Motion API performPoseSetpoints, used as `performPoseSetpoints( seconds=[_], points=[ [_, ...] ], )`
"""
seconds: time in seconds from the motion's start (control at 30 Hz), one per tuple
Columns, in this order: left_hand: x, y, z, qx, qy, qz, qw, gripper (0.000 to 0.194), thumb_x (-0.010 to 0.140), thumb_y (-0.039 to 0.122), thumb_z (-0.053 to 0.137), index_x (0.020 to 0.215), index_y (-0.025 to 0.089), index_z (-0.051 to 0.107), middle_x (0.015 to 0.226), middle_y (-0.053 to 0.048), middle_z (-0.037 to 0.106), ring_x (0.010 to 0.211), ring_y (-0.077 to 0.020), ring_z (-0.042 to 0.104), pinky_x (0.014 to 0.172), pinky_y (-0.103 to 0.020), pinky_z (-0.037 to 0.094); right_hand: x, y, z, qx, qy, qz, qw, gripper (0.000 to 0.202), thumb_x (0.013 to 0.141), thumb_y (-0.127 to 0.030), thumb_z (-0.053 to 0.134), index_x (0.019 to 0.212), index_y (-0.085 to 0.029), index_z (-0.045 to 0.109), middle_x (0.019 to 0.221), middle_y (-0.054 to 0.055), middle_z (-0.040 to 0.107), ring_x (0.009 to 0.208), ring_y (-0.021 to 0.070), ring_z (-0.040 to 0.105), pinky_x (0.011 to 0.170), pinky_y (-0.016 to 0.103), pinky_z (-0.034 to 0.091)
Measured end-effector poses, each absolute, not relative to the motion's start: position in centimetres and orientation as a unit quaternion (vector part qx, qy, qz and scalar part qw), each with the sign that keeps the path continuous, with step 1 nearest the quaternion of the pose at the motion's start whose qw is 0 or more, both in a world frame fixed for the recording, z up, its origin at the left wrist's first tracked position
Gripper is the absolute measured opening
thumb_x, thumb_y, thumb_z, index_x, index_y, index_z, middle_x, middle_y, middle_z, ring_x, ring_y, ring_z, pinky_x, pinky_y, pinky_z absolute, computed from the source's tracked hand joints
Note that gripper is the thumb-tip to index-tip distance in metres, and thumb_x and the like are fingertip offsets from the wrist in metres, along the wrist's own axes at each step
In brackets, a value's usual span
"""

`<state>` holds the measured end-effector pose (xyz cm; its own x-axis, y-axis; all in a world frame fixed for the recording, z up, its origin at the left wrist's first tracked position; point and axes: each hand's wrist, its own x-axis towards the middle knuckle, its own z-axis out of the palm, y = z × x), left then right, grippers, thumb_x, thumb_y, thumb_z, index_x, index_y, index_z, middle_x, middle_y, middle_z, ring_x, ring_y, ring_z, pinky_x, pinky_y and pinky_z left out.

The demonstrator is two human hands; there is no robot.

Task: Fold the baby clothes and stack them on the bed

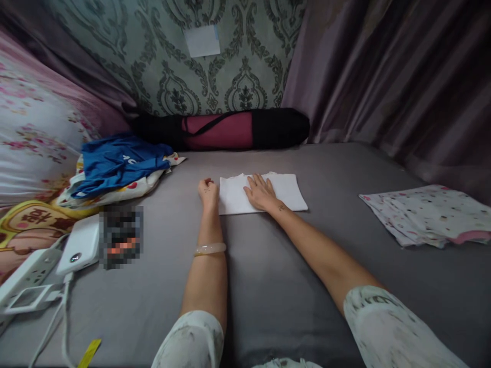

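A folded piece of white cloth (233, 197), perhaps a garment, lies flat on the grey bed sheet (326, 168) in the middle of the view. My right hand (261, 193) rests palm down on it, fingers stretched and spread. Just beyond the cloth's left edge, my left hand (208, 191) is curled into a loose fist against the sheet; nothing shows in it, and the inside of the fist is turned away from view. A pale bangle (209, 249) circles the left forearm.
Left: a blue garment (118, 163) over patterned cloth, a white power bank (80, 243), a power strip (34, 271) with cables and a blurred patch. Right: a stack of folded printed clothes (429, 214). A long black and maroon bag (222, 130) lies along the back wall.
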<state>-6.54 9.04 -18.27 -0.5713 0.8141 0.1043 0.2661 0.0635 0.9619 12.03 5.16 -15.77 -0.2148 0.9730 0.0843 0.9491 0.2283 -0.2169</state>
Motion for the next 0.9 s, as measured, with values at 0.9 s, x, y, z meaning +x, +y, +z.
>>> performPoseSetpoints(
  seconds=[0.9],
  points=[
    [-6.7, 8.5, -17.5, 0.363, 0.683, 0.571, 0.275, 0.031, 0.073, 0.012, 0.043, 0.098, 0.016, 0.059, 0.099, -0.010, 0.067, 0.097, -0.0188, 0.064, 0.091, -0.032, 0.049, 6.4, 5.0, -16.3, -0.604, -0.783, 0.065, 0.131, 0.058, 0.099, -0.039, 0.026, 0.146, -0.008, 0.036, 0.155, 0.016, 0.029, 0.144, 0.0273, 0.019, 0.115, 0.050, 0.010]
  ],
)
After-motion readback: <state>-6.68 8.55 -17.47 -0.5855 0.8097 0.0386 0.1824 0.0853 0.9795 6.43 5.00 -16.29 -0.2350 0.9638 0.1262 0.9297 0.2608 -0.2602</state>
